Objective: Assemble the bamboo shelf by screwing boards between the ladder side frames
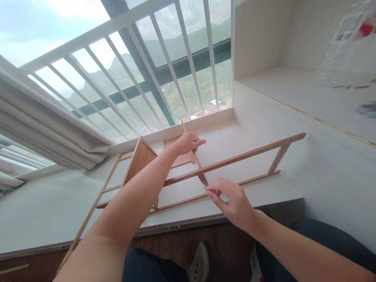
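The left hand (188,143) was closed around a slim wooden slat (194,154), the forefinger stretched out along it, holding it tilted above the white window ledge (58,203). The slat was narrow, flat and light brown, its upper end rising toward the window and its lower end crossing a long rail of the wooden frame (235,159). The right hand (235,203) met that lower end with thumb and forefinger pinched together on something small and thin at the tip; what exactly it pinched could not be told, and the other fingers were curled loosely.

The frame lay on the ledge, built of thin square-edged bars in the same warm, smooth wood, with two long parallel rails joined by short uprights. At its left end a flat wooden panel (141,156) stood up at an angle. The ledge itself was pale, matt and smooth, with a dark wood front beneath it. Behind ran white window bars (164,58) and a folded, pleated curtain (44,117) hung at the left. On the raised shelf to the right lay a crinkled clear plastic bag (335,66).
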{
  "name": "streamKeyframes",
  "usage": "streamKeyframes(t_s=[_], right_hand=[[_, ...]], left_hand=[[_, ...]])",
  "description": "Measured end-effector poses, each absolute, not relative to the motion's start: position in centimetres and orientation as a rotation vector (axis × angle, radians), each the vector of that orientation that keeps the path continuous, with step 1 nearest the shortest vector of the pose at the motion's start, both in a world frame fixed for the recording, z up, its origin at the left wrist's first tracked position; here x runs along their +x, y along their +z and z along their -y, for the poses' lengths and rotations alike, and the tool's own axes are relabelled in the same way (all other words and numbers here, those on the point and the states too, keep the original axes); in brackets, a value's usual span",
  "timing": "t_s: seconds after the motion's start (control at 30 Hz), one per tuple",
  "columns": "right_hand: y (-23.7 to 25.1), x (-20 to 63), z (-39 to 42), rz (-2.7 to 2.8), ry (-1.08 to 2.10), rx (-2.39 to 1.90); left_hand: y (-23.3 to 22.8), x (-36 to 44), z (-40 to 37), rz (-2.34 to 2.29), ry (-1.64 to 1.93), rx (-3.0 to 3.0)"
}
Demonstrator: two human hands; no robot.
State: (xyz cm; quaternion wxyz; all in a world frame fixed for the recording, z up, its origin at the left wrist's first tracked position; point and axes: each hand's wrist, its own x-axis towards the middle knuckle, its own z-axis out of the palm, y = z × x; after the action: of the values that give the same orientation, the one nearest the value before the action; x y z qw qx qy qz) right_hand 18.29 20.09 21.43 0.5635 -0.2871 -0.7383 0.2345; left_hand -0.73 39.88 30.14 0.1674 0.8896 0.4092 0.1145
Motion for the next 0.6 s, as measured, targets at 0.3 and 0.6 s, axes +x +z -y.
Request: streamKeyframes(t_s=[0.3,0.6], right_hand=[[22.5,19.7,-20.8,1.744,0.498,-0.625],[22.2,20.1,-21.1,1.842,0.387,-0.609]], left_hand=[[30.2,-0.8,-39.9,-1.146,0.305,2.549],[30.1,-0.8,-40.0,-1.144,0.299,2.542]])
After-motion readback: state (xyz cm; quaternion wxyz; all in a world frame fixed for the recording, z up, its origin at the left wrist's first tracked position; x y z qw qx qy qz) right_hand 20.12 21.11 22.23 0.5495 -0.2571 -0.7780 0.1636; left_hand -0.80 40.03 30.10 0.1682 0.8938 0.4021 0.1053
